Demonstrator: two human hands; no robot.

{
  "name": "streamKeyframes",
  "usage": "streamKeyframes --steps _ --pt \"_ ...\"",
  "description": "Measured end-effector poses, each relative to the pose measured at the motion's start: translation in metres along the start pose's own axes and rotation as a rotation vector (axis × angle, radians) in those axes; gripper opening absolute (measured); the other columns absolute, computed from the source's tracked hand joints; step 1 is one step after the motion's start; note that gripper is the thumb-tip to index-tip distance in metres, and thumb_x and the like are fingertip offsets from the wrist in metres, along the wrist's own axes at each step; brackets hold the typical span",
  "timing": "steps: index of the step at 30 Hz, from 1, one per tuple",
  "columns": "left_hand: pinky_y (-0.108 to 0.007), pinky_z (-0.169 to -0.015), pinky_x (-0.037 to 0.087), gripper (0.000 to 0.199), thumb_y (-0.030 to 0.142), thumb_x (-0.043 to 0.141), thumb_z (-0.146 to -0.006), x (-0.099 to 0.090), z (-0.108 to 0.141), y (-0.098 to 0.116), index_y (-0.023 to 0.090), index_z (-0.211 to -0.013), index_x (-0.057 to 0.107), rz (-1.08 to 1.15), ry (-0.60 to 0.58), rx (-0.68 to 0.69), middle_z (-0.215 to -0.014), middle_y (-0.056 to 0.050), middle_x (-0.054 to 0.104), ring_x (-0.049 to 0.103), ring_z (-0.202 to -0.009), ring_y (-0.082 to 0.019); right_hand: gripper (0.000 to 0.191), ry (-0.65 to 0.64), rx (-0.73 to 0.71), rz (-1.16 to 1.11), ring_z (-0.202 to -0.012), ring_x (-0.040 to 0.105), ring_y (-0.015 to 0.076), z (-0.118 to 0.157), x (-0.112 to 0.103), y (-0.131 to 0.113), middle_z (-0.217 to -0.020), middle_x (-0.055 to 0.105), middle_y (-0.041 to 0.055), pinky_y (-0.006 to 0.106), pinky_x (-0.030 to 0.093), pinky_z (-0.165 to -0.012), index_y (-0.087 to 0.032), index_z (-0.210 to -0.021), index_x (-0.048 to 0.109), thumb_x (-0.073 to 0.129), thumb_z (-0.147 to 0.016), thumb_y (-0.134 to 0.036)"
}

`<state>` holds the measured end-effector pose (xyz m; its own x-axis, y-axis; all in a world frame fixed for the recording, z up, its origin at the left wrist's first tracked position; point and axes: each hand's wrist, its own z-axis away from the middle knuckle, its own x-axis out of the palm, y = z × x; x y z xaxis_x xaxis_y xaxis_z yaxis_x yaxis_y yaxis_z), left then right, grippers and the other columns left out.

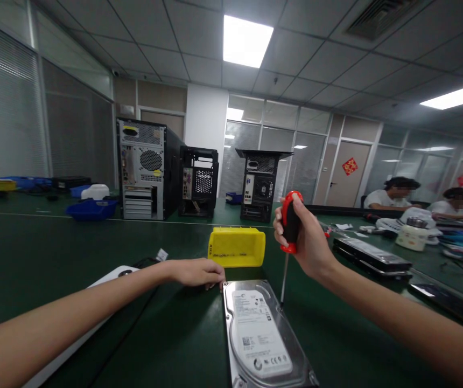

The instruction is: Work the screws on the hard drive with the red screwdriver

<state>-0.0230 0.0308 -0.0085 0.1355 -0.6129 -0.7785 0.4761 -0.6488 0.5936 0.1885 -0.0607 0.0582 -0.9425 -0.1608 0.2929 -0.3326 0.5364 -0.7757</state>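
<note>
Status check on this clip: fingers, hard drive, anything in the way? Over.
Right fingers around red-handled screwdriver, tip at right edge of hard drive. Left fingers by its far left corner. Drive label up; yellow bin beyond, not blocking.

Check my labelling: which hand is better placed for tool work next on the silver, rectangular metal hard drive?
Probably the right hand: it grips the red-and-black, metal-shafted screwdriver, tip at the right edge of the hard drive. The left hand rests near its far-left corner.
</note>
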Motion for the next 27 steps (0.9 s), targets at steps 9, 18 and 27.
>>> streamKeyframes --steps 9,18,27 --pt "-0.022 -0.065 0.038 0.025 0.031 0.035 -0.089 -0.0004 0.0026 0.0031 0.016 -0.090 0.055 -0.007 0.003 -0.015 -0.075 0.000 0.047 0.046 -0.071 -0.012 0.027 -0.008 0.035 -0.013 -0.041 0.036 0.0046 -0.0007 0.0001 0.0014 -0.057 0.044 -0.0039 0.016 0.029 -0.034 -0.020 -0.077 0.049 0.050 -0.078 -0.047" --pt "-0.022 -0.065 0.037 0.025 0.030 0.035 -0.089 0.0002 0.0005 0.0022 0.015 -0.091 0.055 -0.032 0.004 -0.011 -0.075 0.000 0.047 0.046 -0.071 -0.012 0.035 0.021 0.068 -0.038 -0.047 0.047 0.0078 -0.0044 -0.0079 -0.0031 -0.067 0.053 -0.0007 0.020 0.039 -0.041 -0.018 -0.086 0.055 0.046 -0.078 -0.051" --pt "-0.022 -0.065 0.037 0.026 0.029 0.034 -0.089 -0.0001 0.0019 0.0051 0.015 -0.089 0.055 -0.034 -0.001 -0.011 -0.074 0.000 0.046 0.046 -0.071 -0.012 0.040 -0.007 0.108 -0.018 -0.043 0.040 0.0063 -0.0080 -0.0093 -0.0028 -0.055 0.046 -0.0017 0.019 0.034 -0.039 -0.017 -0.061 0.050 0.048 -0.075 -0.054"
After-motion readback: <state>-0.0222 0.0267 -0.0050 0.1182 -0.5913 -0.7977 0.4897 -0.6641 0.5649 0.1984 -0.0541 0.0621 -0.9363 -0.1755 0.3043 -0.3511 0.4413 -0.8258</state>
